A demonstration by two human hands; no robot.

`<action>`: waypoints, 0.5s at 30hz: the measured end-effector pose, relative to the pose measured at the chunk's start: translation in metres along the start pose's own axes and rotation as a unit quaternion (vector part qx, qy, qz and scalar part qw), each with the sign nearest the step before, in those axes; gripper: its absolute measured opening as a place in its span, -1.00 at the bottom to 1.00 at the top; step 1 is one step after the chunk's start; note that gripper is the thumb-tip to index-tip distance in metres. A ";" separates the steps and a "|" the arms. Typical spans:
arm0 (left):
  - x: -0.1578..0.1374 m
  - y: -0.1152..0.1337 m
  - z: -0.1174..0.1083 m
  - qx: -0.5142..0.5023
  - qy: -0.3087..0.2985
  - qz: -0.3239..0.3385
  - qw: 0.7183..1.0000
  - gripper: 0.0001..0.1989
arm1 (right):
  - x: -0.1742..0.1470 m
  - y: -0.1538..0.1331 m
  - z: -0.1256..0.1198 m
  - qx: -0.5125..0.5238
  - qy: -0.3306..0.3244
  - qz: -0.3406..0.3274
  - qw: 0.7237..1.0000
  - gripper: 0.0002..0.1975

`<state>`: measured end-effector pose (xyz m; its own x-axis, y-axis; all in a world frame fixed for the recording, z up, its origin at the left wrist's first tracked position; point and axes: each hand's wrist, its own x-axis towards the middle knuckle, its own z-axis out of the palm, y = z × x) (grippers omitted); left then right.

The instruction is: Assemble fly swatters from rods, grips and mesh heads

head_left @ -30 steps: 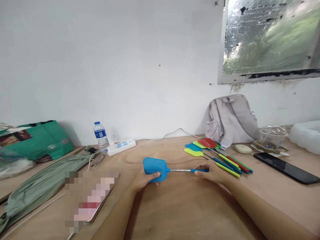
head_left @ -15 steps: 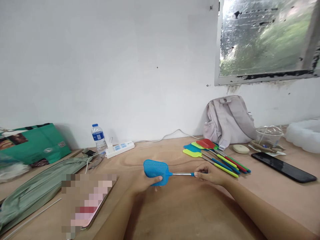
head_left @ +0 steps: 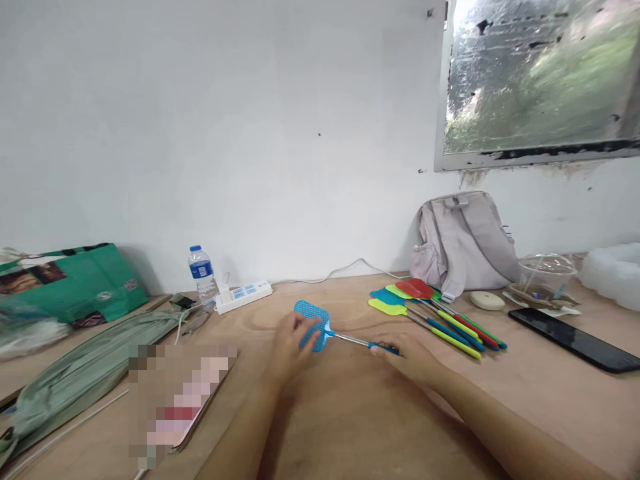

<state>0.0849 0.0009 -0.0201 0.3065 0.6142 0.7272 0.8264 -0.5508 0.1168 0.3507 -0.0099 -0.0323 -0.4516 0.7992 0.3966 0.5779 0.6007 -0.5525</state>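
Observation:
A blue fly swatter [head_left: 320, 323] with a holed head and a metal rod lies low over the middle of the table. My right hand [head_left: 411, 355] is closed around its blue grip. At the swatter's head, my left hand [head_left: 293, 347] has its fingers apart and bent over the near left edge; whether they touch it I cannot tell. To the right lies a pile of fly swatters [head_left: 415, 288] in yellow, blue, red and green, their handles pointing to the lower right.
A grey backpack [head_left: 463, 243] leans on the wall behind the pile. A black phone [head_left: 575, 339], white case [head_left: 487, 300] and plastic cup [head_left: 547, 272] are at right. Leftward are a power strip [head_left: 244, 296], water bottle [head_left: 201, 270], green bag [head_left: 110, 280] and blurred-out flat item [head_left: 185, 400].
The swatter's head has tilted away and dropped toward the table. My left hand has loosened from the head, its fingers now on top. My right hand has shifted slightly left.

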 end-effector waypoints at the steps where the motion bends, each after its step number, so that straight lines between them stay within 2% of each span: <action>1: -0.001 0.003 0.000 0.017 -0.037 0.071 0.997 -0.76 | 0.000 -0.002 0.001 0.004 -0.006 -0.007 1.000 -0.64; 2: -0.001 0.005 0.001 0.035 -0.060 0.120 0.990 -0.78 | -0.001 -0.003 0.001 0.011 -0.015 -0.013 1.000 -0.63; 4: -0.002 0.010 0.005 0.068 -0.075 0.157 0.982 -0.80 | -0.002 -0.005 0.001 0.021 -0.030 -0.018 0.999 -0.62; 10: -0.001 0.010 0.011 0.104 -0.094 0.192 0.971 -0.81 | -0.004 -0.007 0.001 0.019 -0.066 -0.023 0.997 -0.61; 15: 0.002 0.002 0.004 0.131 -0.103 0.201 0.965 -0.77 | -0.001 0.000 -0.003 -0.010 -0.049 -0.054 0.997 -0.66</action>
<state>0.0892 0.0031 -0.0207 0.6930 0.4947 0.5244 0.7034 -0.6236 -0.3412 0.3532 -0.0109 -0.0301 -0.5761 0.7240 0.3794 0.5349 0.6849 -0.4948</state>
